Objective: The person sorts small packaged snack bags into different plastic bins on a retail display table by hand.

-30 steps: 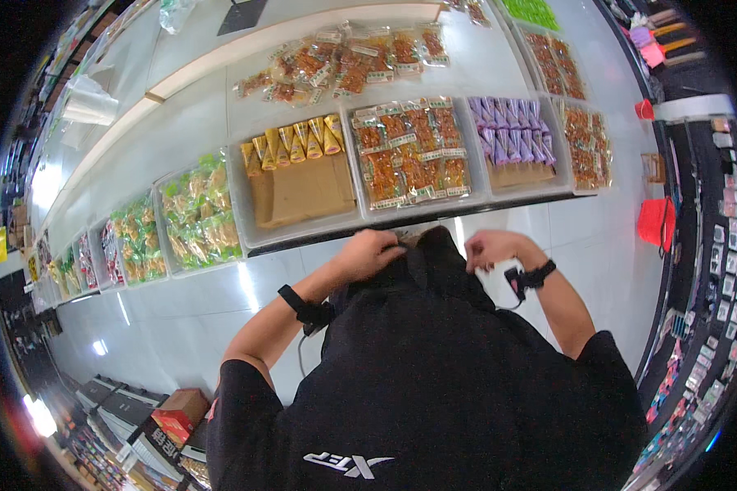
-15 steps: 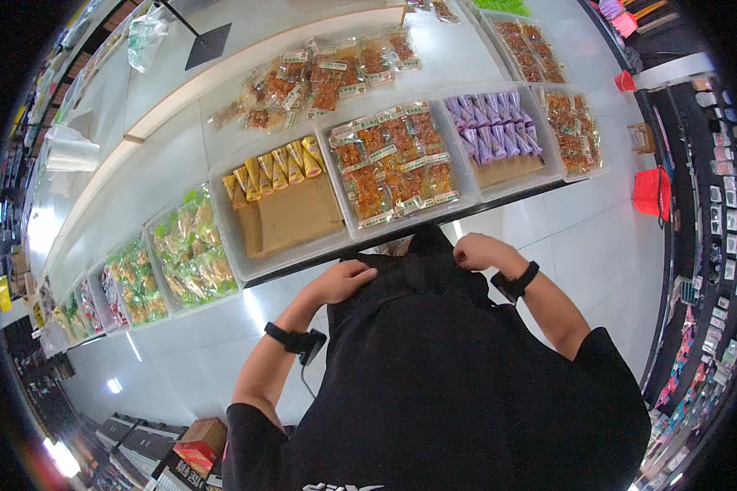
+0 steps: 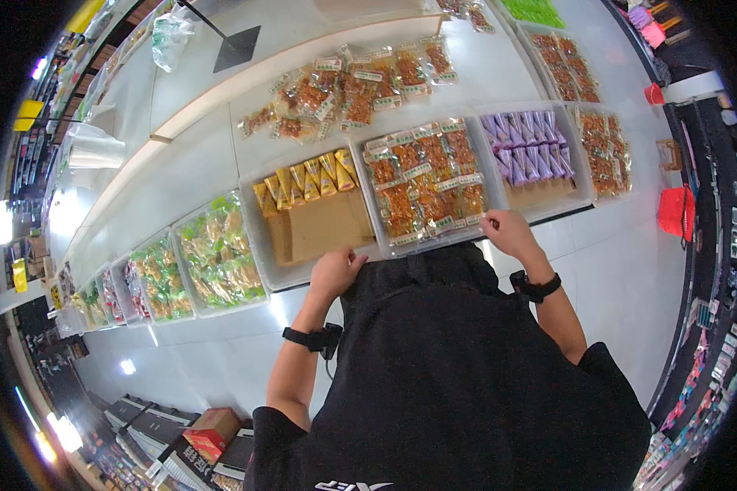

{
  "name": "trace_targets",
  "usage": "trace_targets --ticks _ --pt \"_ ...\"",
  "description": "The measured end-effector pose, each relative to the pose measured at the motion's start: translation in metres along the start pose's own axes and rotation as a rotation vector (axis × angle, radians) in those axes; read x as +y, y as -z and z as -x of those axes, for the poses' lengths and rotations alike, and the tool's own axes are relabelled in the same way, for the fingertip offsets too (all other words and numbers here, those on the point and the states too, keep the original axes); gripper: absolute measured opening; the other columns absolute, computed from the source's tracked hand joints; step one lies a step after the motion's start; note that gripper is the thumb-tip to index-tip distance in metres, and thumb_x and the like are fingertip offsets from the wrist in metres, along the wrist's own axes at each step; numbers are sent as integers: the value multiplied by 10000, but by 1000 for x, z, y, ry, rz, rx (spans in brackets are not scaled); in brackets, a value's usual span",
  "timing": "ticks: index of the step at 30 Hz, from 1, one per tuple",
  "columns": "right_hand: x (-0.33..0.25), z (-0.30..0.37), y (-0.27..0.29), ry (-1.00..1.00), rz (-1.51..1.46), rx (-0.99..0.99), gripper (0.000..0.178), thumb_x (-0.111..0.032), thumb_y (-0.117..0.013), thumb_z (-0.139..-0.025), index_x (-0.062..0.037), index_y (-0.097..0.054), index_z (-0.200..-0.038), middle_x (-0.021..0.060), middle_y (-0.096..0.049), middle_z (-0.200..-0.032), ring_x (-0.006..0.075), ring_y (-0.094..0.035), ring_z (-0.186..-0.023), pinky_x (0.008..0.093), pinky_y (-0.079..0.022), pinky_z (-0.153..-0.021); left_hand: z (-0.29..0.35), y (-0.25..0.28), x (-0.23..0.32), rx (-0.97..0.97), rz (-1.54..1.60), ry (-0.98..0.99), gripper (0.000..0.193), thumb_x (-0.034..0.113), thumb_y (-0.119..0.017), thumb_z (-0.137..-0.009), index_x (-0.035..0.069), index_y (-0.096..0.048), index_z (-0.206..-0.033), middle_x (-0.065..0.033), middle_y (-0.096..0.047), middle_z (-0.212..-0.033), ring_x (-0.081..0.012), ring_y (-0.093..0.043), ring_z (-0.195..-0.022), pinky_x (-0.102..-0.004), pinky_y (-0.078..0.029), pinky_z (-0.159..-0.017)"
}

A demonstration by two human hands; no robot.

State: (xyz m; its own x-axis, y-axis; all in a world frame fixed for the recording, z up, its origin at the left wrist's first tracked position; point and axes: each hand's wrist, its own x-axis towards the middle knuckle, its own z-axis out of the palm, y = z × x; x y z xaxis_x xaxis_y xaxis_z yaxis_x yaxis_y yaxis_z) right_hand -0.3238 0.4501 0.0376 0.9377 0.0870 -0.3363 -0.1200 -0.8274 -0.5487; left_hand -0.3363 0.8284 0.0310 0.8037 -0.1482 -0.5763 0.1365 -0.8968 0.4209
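Note:
My left hand (image 3: 338, 272) is at the front edge of a clear plastic bin (image 3: 323, 260) with yellow cone-shaped packets (image 3: 309, 182) along its back and bare cardboard in front. Its fingers are curled with the thumb apart; whatever they may hold is hidden. At the front right corner of the neighbouring bin, full of clear packs of reddish-brown snacks (image 3: 426, 184), is my right hand (image 3: 509, 233). Its fingers bend together close to the rim, and I cannot tell whether they grip it. Both wrists wear black bands.
A bin of purple cone packets (image 3: 534, 155) stands to the right. Bins of green-and-tan packs (image 3: 219, 254) run off to the left. Loose snack packs (image 3: 336, 90) lie on the white counter behind. A red basket (image 3: 676, 211) is at far right, a cardboard box (image 3: 213, 432) at lower left.
Both hands have moved from in front of my black clothing up to the front edges of the bins. The view has shifted, so the counter appears farther right and slightly lower.

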Motion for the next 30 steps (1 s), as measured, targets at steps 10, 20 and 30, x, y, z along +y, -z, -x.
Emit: trace_targets --ticks 10,20,30 --pt "-98 -147 21 515 278 132 171 -167 -583 -851 -60 -639 -972 110 -619 -973 311 -595 -942 415 -509 -793 -82 47 36 477 135 -279 263 257 -623 -858 41 -582 -1004 -165 -644 -861 -366 -620 -846 -444 -497 -744" --pt "-170 -309 -40 906 657 213 238 -142 -579 -827 -110 -676 -1042 50 -584 -1197 250 -492 -1198 489 -360 -1050 -239 106 30 769 483 72 631 365 -626 -869 -72 -403 -1266 -317 -484 -1229 -430 -491 -1154 -470 -418 -972" --pt "-174 -239 17 588 491 162 109 -147 -571 -838 -80 -618 -909 69 -654 -912 282 -641 -858 453 -492 -757 -315 134 -40 814 400 -30 744 355 -822 -681 -25 -533 -1252 -183 -665 -1075 -321 -636 -1018 -411 -487 -892"
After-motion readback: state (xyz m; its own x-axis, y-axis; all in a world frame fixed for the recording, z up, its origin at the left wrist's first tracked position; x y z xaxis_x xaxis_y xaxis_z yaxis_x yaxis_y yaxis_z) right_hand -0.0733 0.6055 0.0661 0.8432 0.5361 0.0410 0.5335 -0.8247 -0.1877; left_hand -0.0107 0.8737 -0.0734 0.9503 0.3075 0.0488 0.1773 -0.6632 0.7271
